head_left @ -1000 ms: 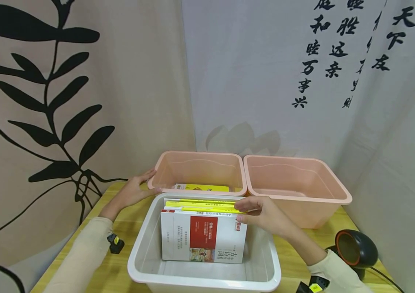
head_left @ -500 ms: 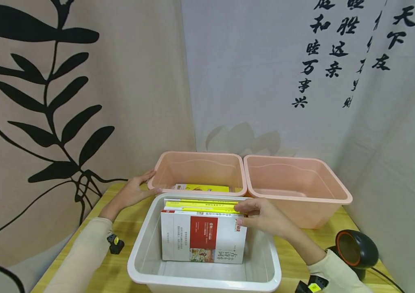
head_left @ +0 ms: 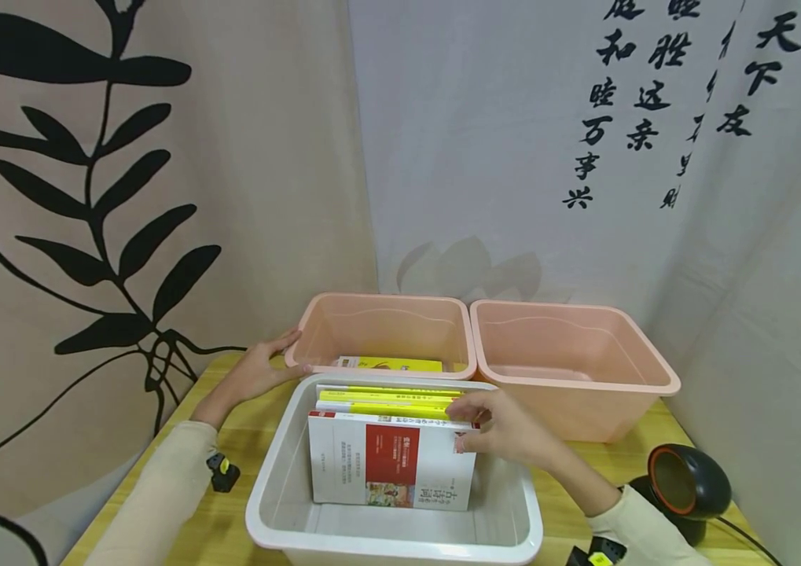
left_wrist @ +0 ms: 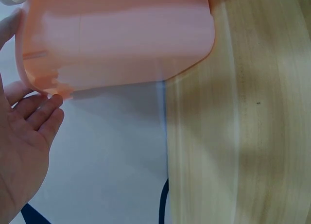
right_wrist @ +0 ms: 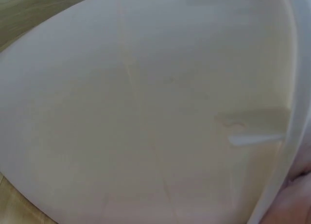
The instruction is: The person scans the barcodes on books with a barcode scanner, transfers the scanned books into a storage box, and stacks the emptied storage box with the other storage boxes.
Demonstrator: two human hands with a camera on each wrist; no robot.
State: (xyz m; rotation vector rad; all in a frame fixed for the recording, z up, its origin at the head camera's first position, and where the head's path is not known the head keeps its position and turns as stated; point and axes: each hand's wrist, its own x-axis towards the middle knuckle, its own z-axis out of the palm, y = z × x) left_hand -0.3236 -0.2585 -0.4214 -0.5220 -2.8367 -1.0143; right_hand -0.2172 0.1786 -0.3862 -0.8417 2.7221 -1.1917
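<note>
A white bin (head_left: 400,550) holds several books standing in a row. At the front is a white book (head_left: 343,464) with a red panel and Chinese print; thin yellow-spined books (head_left: 386,396) stand behind it. My right hand (head_left: 502,424) grips the front book's upper right corner, thumb on its cover and fingers over the top by the yellow spines. My left hand (head_left: 259,377) holds the left pink bin (head_left: 379,303) by its front left corner, thumb along the front rim. The left wrist view shows the fingers (left_wrist: 41,110) at that rim from outside.
A yellow book (head_left: 393,364) lies in the left pink bin. A second pink bin (head_left: 577,385) stands against it on the right. A black round device (head_left: 690,479) with a cable sits at the right of the wooden table (head_left: 230,440). Printed curtains hang behind.
My right hand has drawn back slightly toward me, and the front book's top leans forward, widening the gap at the yellow spines. The left hand stays put.
</note>
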